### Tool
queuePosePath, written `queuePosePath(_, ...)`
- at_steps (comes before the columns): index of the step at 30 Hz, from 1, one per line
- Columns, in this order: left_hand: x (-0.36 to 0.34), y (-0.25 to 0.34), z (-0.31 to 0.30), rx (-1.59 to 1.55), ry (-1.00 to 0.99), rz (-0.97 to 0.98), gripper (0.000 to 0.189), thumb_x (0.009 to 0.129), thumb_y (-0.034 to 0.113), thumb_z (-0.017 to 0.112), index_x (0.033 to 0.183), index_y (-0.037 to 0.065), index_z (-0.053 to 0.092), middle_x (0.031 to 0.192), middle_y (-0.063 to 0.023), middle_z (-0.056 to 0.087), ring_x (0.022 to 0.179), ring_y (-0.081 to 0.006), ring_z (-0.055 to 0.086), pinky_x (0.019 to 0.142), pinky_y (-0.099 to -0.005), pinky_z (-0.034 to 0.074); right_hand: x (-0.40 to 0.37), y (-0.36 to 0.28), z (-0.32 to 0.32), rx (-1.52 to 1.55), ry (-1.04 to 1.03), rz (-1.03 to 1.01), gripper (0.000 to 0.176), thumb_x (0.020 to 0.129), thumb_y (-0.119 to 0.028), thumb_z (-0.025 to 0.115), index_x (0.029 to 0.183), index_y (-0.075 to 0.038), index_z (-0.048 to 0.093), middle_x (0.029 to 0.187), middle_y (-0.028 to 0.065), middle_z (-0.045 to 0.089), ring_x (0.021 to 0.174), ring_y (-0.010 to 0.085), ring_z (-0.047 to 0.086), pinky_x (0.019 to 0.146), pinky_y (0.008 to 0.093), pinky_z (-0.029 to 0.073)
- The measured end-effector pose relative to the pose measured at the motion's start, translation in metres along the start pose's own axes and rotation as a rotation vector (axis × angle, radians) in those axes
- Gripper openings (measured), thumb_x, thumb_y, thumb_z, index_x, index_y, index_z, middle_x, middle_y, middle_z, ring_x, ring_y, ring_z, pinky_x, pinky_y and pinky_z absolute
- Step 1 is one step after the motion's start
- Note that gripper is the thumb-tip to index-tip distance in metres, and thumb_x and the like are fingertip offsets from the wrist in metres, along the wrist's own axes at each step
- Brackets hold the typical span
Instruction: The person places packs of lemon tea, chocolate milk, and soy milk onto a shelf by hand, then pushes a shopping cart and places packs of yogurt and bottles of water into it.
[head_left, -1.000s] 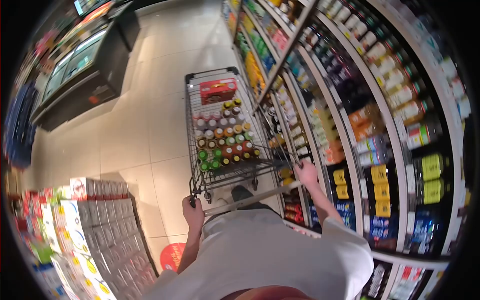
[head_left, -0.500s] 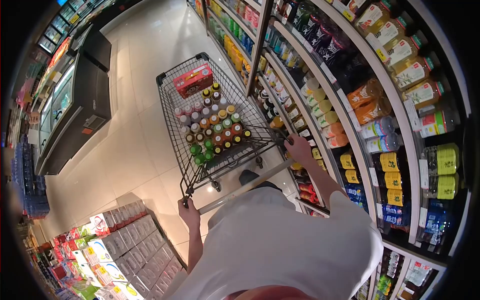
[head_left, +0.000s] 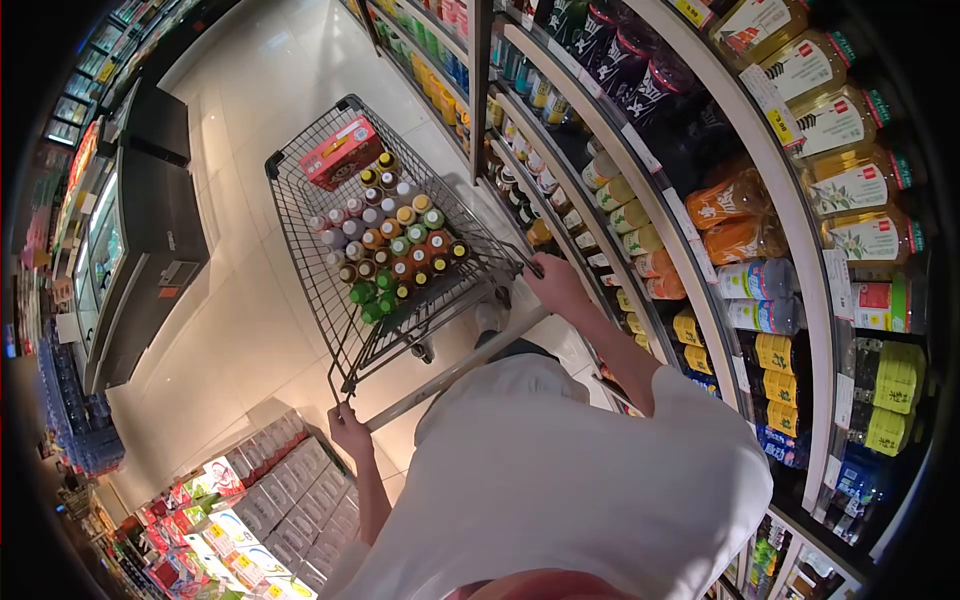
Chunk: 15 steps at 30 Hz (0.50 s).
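Both my hands hold a wire shopping cart by its handle (head_left: pixel 455 370), a pale bar across the near end. My left hand (head_left: pixel 350 432) is closed around the bar's left end. At the right end, beside the shelves, my right hand (head_left: pixel 558 286) is wrapped round the black grip. Inside the cart's wire basket (head_left: pixel 289 232), several small bottles (head_left: pixel 390 238) stand close together in rows, with white, yellow, orange and green caps. A red carton (head_left: pixel 340 154) with a handle on top sits at the basket's far end.
Tall drink shelves (head_left: pixel 735 110) full of bottles run close along the right. A dark display freezer (head_left: pixel 160 240) stands on the left. Stacked packs and cartons (head_left: pixel 285 500) lie low at the near left. Pale floor tiles (head_left: pixel 240 330) run between freezer and cart.
The cart and both hands have shifted left in view, and the cart's far end now points more to the left. The right-hand shelves look larger. Both hands keep their hold on the handle.
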<state>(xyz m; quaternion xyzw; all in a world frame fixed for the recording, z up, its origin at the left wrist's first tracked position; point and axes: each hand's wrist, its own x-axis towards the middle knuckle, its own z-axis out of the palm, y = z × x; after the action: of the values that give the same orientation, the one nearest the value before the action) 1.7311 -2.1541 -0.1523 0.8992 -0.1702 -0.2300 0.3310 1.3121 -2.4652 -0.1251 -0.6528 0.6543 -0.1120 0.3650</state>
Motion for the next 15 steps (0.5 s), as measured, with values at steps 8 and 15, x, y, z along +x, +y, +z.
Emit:
queuePosePath(8,0.043,0.010,0.017,0.055,-0.018,0.031,0.034,0.101,0.029,0.058,0.093,-0.003,0.066,0.075,-0.0139,0.066,0.072,-0.0224,0.062,0.070,-0.0396,0.050,0.036,-0.007,0.008,0.017,0.091,-0.052,0.033,0.094,-0.031,0.072,0.110,-0.002,0.072,0.103,0.0219,0.074,0.096,0.0425,0.071,0.083,0.0484,0.056)
queuePosePath(15,0.063,0.044,0.021,0.010,0.022,-0.015,0.030,0.101,0.026,0.063,0.094,-0.003,0.066,0.069,-0.0110,0.061,0.063,-0.0182,0.054,0.063,-0.0367,0.047,0.066,-0.023,0.017,0.003,-0.023,-0.033,0.030,0.096,-0.026,0.071,0.111,0.000,0.073,0.100,0.0195,0.075,0.093,0.0355,0.074,0.081,0.0418,0.056)
